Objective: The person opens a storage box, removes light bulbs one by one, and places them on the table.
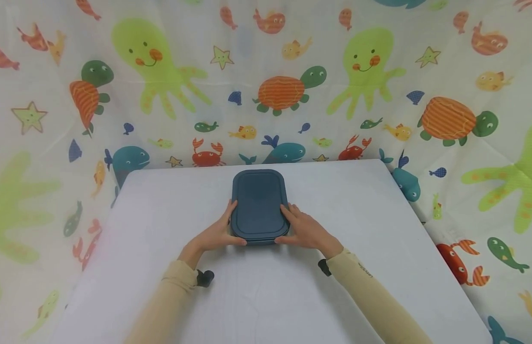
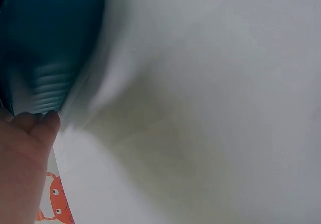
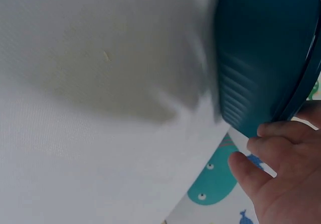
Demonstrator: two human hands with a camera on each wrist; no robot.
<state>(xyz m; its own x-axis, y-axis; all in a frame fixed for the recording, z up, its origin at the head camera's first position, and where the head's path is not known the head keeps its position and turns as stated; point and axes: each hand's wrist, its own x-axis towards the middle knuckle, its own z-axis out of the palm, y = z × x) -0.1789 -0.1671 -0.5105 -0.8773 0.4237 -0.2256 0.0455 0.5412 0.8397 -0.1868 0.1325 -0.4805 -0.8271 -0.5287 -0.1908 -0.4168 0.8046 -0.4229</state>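
A dark blue, rounded rectangular lidded container point(image 1: 259, 205) is at the middle of the white table, its lid facing up. My left hand point(image 1: 212, 234) grips its left side, with the thumb at the near edge. On the opposite side my right hand point(image 1: 309, 230) holds it the same way, fingers along the lid's rim. Ribbed lines show on the container's side wall point(image 2: 52, 83) in the left wrist view, above the fingers. In the right wrist view, the right fingertips point(image 3: 271, 129) touch the lower part of the wall. What is inside is hidden by the lid.
A white-covered table point(image 1: 356, 215) spreads around the container. Behind it and at both sides hangs a curtain point(image 1: 244, 57) printed with sea animals. A dark wrist device point(image 1: 205, 278) sits at the left cuff, and another point(image 1: 324, 267) at the right cuff.
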